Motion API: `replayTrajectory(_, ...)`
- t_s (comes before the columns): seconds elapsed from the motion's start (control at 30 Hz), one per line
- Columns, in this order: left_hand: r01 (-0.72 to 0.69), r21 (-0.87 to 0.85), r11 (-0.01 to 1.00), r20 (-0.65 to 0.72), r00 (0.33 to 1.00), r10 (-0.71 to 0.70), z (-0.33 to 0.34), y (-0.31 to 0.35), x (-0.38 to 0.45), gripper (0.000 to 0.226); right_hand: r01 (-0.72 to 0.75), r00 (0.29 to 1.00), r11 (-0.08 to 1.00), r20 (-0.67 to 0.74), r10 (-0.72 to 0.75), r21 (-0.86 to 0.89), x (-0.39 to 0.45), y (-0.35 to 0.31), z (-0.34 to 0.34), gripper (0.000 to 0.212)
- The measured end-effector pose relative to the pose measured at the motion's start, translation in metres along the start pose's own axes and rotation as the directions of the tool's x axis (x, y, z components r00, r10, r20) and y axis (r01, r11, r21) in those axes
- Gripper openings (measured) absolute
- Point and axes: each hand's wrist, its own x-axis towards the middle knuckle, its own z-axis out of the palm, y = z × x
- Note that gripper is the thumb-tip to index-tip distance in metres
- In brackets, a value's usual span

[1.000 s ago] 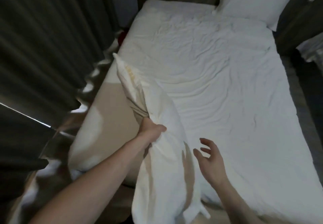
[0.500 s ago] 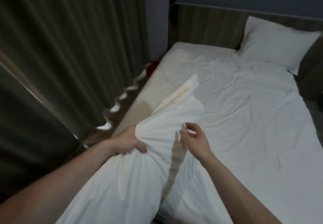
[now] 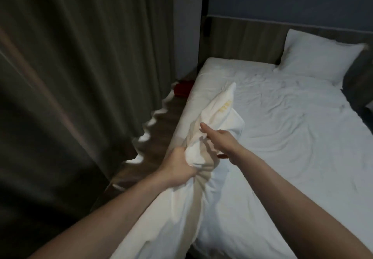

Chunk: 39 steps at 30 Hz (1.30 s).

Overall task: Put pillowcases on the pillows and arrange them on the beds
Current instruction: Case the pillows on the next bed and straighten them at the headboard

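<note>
Gripping bunched pillowcase (image 3: 203,157) left hand (image 3: 177,167), right hand (image 3: 220,141) flat, bed (image 3: 292,137) edge

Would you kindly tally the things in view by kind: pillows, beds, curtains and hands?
Pillows: 2, one against the headboard, one held, partly in its pillowcase
Beds: 1
Curtains: 1
Hands: 2, the left hand gripping the pillowcase, the right hand flat against it
Total: 6
</note>
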Motion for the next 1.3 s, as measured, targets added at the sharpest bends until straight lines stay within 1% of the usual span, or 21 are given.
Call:
replayTrajectory(0.03, -0.024, 0.003, 1.000, 0.002, 1.000, 0.024, -0.006, -0.007, -0.003, 0.023, -0.036, 0.999, 0.999, -0.002, 0.036, 0.015, 0.004, -0.007, 0.018, 0.083)
replayTrajectory(0.07, -0.042, 0.001, 0.999, 0.002, 0.999, 0.042, -0.013, -0.013, -0.005, 0.027, -0.065, 0.998, 0.997, -0.009, 0.065, 0.042, 0.009, -0.012, 0.034, 0.072)
replayTrajectory(0.17, -0.047, -0.013, 0.999, -0.061, 0.997, 0.047, -0.034, -0.031, 0.003, 0.011, -0.071, 0.995, 0.988, -0.061, 0.080, 0.135, 0.024, -0.028, 0.077, 0.038)
replayTrajectory(0.23, -0.031, -0.023, 0.999, -0.126, 0.992, 0.028, -0.047, -0.040, 0.015, 0.003, -0.020, 0.994, 0.973, -0.099, 0.043, 0.228, 0.038, -0.041, 0.098, 0.026)
replayTrajectory(0.3, -0.013, -0.056, 0.998, -0.143, 0.990, 0.005, -0.059, -0.050, 0.029, 0.002, 0.037, 0.990, 0.957, -0.143, 0.005, 0.288, 0.049, -0.057, 0.111, 0.018)
replayTrajectory(0.33, 0.003, -0.054, 0.999, -0.119, 0.993, -0.010, -0.066, -0.055, 0.034, 0.005, 0.053, 0.987, 0.958, -0.161, -0.007, 0.283, 0.054, -0.064, 0.117, 0.017)
replayTrajectory(0.43, 0.021, -0.025, 0.999, 0.029, 0.999, -0.020, -0.094, -0.066, 0.050, 0.018, 0.081, 0.985, 0.969, -0.167, -0.043, 0.233, 0.078, -0.078, 0.130, 0.025)
replayTrajectory(0.5, -0.002, -0.072, 0.997, 0.137, 0.990, 0.012, -0.123, -0.071, 0.064, 0.024, 0.104, 0.987, 0.966, -0.142, -0.071, 0.236, 0.100, -0.088, 0.136, 0.031)
replayTrajectory(0.53, 0.002, -0.103, 0.995, 0.160, 0.987, 0.014, -0.142, -0.075, 0.074, 0.025, 0.121, 0.988, 0.962, -0.125, -0.092, 0.244, 0.111, -0.094, 0.139, 0.032)
replayTrajectory(0.57, 0.026, -0.135, 0.991, 0.156, 0.988, -0.005, -0.162, -0.076, 0.085, 0.025, 0.149, 0.987, 0.955, -0.105, -0.125, 0.256, 0.117, -0.104, 0.143, 0.032)
replayTrajectory(0.6, 0.054, -0.159, 0.986, 0.134, 0.990, -0.032, -0.185, -0.079, 0.099, 0.020, 0.179, 0.983, 0.947, -0.087, -0.161, 0.266, 0.123, -0.113, 0.148, 0.032)
replayTrajectory(0.67, 0.087, -0.190, 0.978, 0.074, 0.994, -0.074, -0.232, -0.086, 0.130, 0.002, 0.241, 0.970, 0.940, -0.034, -0.240, 0.243, 0.132, -0.136, 0.157, 0.031)
replayTrajectory(0.7, 0.091, -0.172, 0.981, 0.027, 0.996, -0.087, -0.255, -0.089, 0.146, 0.009, 0.266, 0.963, 0.940, -0.017, -0.268, 0.215, 0.139, -0.147, 0.162, 0.033)
replayTrajectory(0.77, 0.101, -0.087, 0.991, -0.038, 0.994, -0.105, -0.299, -0.093, 0.175, 0.009, 0.307, 0.951, 0.936, -0.019, -0.308, 0.173, 0.155, -0.165, 0.171, 0.045)
replayTrajectory(0.83, 0.096, 0.026, 0.995, -0.053, 0.994, -0.095, -0.335, -0.095, 0.199, 0.009, 0.327, 0.945, 0.930, -0.043, -0.324, 0.169, 0.175, -0.182, 0.177, 0.046)
replayTrajectory(0.9, 0.048, 0.164, 0.985, -0.048, 0.998, -0.041, -0.363, -0.094, 0.226, 0.010, 0.314, 0.949, 0.930, -0.086, -0.303, 0.191, 0.190, -0.201, 0.180, 0.041)
replayTrajectory(1.0, -0.049, 0.314, 0.948, -0.006, 0.999, 0.054, -0.402, -0.079, 0.274, 0.018, 0.288, 0.955, 0.914, -0.159, -0.251, 0.285, 0.219, -0.225, 0.183, 0.038)
replayTrajectory(1.1, -0.209, 0.448, 0.869, 0.019, 0.974, 0.224, -0.436, -0.059, 0.327, 0.025, 0.267, 0.953, 0.900, -0.233, -0.194, 0.344, 0.243, -0.248, 0.191, 0.035)
replayTrajectory(1.17, -0.305, 0.490, 0.817, 0.057, 0.946, 0.319, -0.457, -0.044, 0.362, 0.031, 0.252, 0.946, 0.892, -0.291, -0.145, 0.374, 0.253, -0.265, 0.196, 0.030)
replayTrajectory(1.23, -0.362, 0.506, 0.783, 0.091, 0.925, 0.369, -0.477, -0.030, 0.394, 0.034, 0.251, 0.930, 0.885, -0.353, -0.107, 0.392, 0.264, -0.280, 0.200, 0.029)
replayTrajectory(1.3, -0.399, 0.521, 0.755, 0.123, 0.910, 0.396, -0.494, -0.017, 0.423, 0.039, 0.256, 0.919, 0.884, -0.381, -0.098, 0.390, 0.269, -0.295, 0.203, 0.029)
